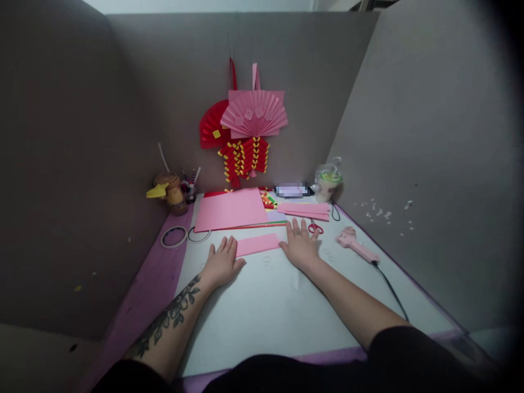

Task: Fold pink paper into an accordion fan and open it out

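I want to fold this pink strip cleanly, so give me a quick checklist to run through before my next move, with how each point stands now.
1. Pink strip lies flat on the white desk: ok.
2. Left hand at the strip's left end, open and flat: ok.
3. Right hand at its right end, open and flat: ok.
4. Strip edges aligned square: cannot tell, too small.
5. Scissors clear of the strip: ok, though right beside the right fingers.
6. Glue gun off to the right, apart from both hands: ok.
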The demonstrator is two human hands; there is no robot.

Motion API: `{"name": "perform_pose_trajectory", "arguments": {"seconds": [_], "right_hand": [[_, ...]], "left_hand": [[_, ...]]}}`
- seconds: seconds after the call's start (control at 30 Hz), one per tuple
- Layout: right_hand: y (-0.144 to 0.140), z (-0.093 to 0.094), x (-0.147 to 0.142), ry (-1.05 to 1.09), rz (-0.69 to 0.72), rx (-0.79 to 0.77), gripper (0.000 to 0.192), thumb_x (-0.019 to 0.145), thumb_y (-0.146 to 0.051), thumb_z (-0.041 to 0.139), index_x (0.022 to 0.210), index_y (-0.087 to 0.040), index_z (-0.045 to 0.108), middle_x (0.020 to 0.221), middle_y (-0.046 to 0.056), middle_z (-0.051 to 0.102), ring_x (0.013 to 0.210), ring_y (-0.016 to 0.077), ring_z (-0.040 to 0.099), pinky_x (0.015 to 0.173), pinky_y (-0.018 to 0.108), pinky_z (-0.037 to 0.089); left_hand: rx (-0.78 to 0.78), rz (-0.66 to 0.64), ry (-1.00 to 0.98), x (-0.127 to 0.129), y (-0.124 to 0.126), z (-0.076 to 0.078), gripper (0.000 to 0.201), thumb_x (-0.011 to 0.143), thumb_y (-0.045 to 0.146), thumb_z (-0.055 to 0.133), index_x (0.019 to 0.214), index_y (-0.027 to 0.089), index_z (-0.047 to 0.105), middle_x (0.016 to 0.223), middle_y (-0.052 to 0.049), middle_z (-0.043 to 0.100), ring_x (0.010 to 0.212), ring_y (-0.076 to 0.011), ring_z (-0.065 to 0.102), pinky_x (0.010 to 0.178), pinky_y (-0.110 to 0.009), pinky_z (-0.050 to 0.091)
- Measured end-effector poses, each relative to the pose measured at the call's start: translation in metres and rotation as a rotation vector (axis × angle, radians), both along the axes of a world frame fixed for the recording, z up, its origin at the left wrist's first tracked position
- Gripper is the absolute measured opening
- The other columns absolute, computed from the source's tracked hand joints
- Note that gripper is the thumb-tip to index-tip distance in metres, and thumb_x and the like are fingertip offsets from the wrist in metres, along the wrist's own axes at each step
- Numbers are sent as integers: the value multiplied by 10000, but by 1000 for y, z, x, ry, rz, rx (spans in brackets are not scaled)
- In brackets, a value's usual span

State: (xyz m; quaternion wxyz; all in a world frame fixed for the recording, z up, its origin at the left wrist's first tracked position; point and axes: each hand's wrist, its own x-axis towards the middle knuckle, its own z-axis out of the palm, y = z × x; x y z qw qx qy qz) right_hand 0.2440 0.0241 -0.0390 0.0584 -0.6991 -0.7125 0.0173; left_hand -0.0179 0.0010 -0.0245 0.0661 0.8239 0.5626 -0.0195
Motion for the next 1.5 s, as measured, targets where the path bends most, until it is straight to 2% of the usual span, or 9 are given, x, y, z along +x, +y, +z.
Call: {"name": "perform_pose_trajectory", "arguments": {"seconds": [0.07, 0.17, 0.37, 0.5, 0.6, 0.77, 0.97, 1.17, 1.5], "right_hand": [[1, 5, 2, 3, 13, 135, 635, 881, -393, 442, 1441, -160, 255, 1521, 145, 169, 1385, 375, 56, 997, 703, 24], [-5, 11, -3, 109, 235, 248, 473, 899, -266, 418, 1368, -210, 386, 1458, 124, 342, 1353, 300, 229, 1034, 634, 124], [-8, 8, -11, 205, 525, 173, 219, 875, -238, 514, 1058, -200, 628, 1056, 78, 641, 1015, 207, 525, 954, 391, 363], [-2, 5, -9, 158, 525, 122, 164, 890, -227, 507, 934, -184, 660, 919, 62, 636, 904, 194, 524, 840, 310, 405], [-1, 6, -10, 140, 518, 124, 169, 903, -219, 489, 930, -183, 652, 918, 61, 628, 900, 190, 516, 821, 296, 395], [-4, 8, -12, 169, 513, 104, 200, 916, -184, 442, 901, -178, 641, 876, 56, 622, 878, 172, 523, 805, 278, 387], [-7, 11, -11, 259, 503, 115, 215, 913, -180, 424, 868, -172, 635, 849, 54, 613, 858, 167, 537, 772, 273, 397], [-9, 10, -10, 256, 588, 135, 246, 817, -323, 614, 1018, -179, 624, 943, 60, 637, 909, 195, 535, 828, 314, 398], [-8, 8, -12, 292, 533, 135, 183, 899, -206, 462, 859, -179, 639, 834, 43, 621, 853, 166, 538, 777, 272, 400]], "left_hand": [[-4, 4, -2, 1, 0, 1, 687, 900, 540, 252, 1450, 132, 205, 1525, -129, 140, 1404, -310, 108, 1056, -623, 157], [2, 4, -14, 1, -1, 2, 681, 899, 534, 268, 1445, 130, 221, 1522, -134, 161, 1402, -313, 120, 1054, -621, 165], [79, 5, -67, 2, -3, 4, 594, 890, 495, 365, 1387, 170, 344, 1487, -143, 289, 1372, -340, 210, 1022, -648, 202], [222, -64, -128, 7, -5, 11, 328, 890, 377, 451, 1184, 269, 549, 1268, -82, 564, 1267, -302, 386, 1027, -625, 198], [263, -141, -159, 10, -4, 14, 246, 902, 300, 446, 1080, 268, 613, 1059, -53, 660, 1065, -234, 538, 1009, -516, 288], [281, -179, -167, 9, 0, 14, 275, 912, 283, 422, 1048, 217, 652, 921, -79, 678, 900, -208, 583, 832, -353, 417], [279, -179, -177, 9, 1, 14, 262, 900, 267, 436, 970, 200, 680, 873, -91, 668, 859, -209, 582, 792, -340, 419], [265, -126, -205, 8, 3, 11, 229, 884, 219, 437, 889, 200, 666, 850, -67, 653, 822, -194, 564, 759, -310, 413], [259, -113, -258, 8, 2, 9, 210, 877, 309, 470, 914, 197, 643, 865, -60, 652, 833, -201, 562, 757, -317, 405]]}}
